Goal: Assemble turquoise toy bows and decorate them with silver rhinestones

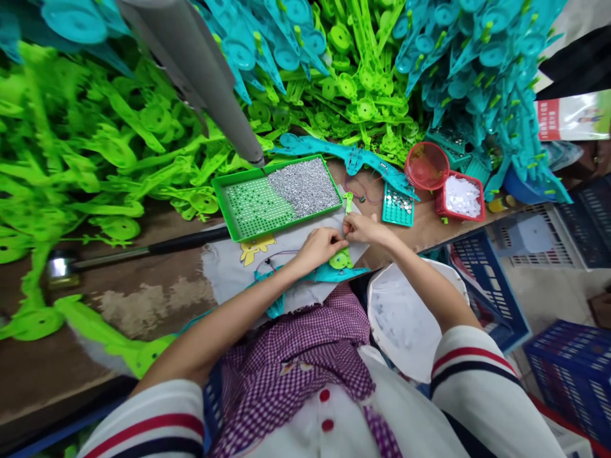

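Over a grey cloth [229, 270] at the bench's front edge, my two hands meet with fingertips close together. My left hand [321, 249] is closed in a pinch beside a lime-green plastic part [340, 259]; what is between its fingers is hidden. My right hand [361, 228] is closed too, its fingers pinching at the upper stretch of that part, whose narrow end shows just beyond them. Beneath lies a teal plastic part [334, 275], partly covered by my left hand and forearm. A thin dark wire curves over the cloth.
A green tray [232, 230] of small silvery pieces lies beyond my hands. To its right are a teal tray [398, 219] of metal discs, a red bowl [426, 166] and a red basket [481, 213] of white pieces. A grey tool arm [205, 76] slants overhead. Lime-green and teal parts pile up behind.
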{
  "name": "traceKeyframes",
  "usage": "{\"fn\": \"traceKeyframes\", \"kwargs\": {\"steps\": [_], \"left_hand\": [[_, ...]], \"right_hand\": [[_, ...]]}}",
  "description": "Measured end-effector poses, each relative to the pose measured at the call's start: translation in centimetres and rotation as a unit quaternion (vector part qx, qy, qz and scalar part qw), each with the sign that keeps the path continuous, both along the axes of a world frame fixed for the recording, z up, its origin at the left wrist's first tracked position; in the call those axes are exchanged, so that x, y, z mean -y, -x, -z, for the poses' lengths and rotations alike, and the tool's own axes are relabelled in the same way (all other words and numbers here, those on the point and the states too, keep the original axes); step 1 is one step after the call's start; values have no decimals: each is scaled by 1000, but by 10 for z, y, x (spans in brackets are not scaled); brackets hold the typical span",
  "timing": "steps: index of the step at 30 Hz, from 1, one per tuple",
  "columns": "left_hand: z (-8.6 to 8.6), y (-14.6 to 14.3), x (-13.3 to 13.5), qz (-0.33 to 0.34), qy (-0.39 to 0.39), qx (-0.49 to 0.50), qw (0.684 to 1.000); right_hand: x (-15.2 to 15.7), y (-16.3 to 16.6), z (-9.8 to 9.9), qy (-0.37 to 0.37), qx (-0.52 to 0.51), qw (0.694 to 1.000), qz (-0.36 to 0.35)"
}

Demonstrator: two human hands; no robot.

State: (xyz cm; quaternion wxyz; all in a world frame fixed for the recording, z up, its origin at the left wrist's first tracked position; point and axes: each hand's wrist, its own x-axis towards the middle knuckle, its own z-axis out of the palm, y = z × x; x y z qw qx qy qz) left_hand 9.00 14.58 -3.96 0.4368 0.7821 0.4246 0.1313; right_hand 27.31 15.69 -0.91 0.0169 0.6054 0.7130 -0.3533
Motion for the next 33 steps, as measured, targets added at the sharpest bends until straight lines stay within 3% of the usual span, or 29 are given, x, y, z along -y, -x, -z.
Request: {"fn": "traceKeyframes", "kwargs": {"steps": [7,13,17,25,33], "left_hand": [[0,2,32,-8,-114,-42,993],[-1,1,32,-14,-113,-52,992],[-3,1,30,-18,-101,-56,993],[-16,-1,33,-19,-114,-107,988],[-36,-10,61,99,-223,-242,939]], "right_hand": [[7,-6,11,-6,-63,997,43],[36,-15,31,-139,-202,963,109],[41,-14,35,-142,-244,949,140],[35,-6,33,-133,-202,959,149],[37,2,23,-125,-128,973,146]]}}
